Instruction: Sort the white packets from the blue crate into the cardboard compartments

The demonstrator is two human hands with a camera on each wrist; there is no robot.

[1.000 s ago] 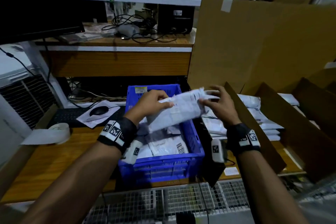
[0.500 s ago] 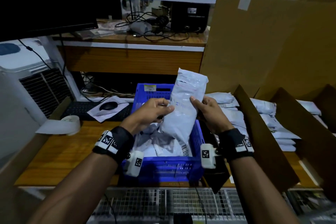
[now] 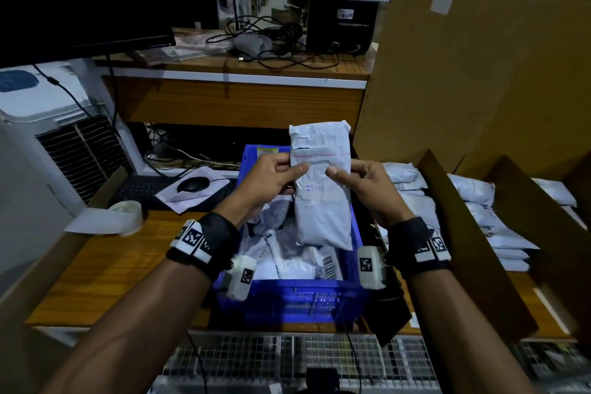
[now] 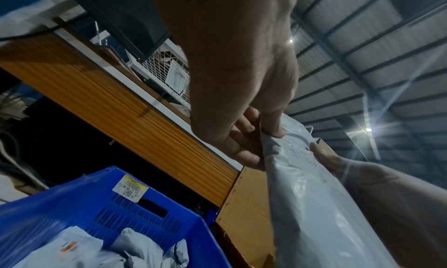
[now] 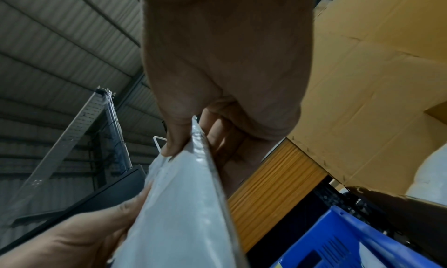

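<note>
Wire mesh panel (image 3: 287,361) lies nearest, below the bench (image 3: 105,265) edge. Both forearms reach forward, black wristbands with printed markers on each.

Blue crate (image 3: 287,301) sits on the wooden bench, more white packets (image 3: 287,253) heaped inside, one showing a barcode label.

Above the crate, one white packet (image 3: 321,189) is held upright, with faint handwriting on its face. Left hand (image 3: 271,176) pinches its left edge, thumb on front, fingers curled behind; the left wrist view shows the same pinch (image 4: 244,138). Right hand (image 3: 361,182) pinches the right edge likewise, thumb in front, fingers behind (image 5: 217,123).

Right of the crate stand the cardboard compartments (image 3: 454,233), split by slanted dividers, with sorted packets (image 3: 479,201) stacked in them. A tall cardboard sheet (image 3: 479,73) rises behind.

Left on the bench: a tape roll (image 3: 126,211), then a keyboard (image 3: 140,185) and a mouse (image 3: 192,184) on a white paper.

Farther back, a shelf with tangled cables (image 3: 271,41), and a dark monitor (image 3: 80,0) at upper left.
</note>
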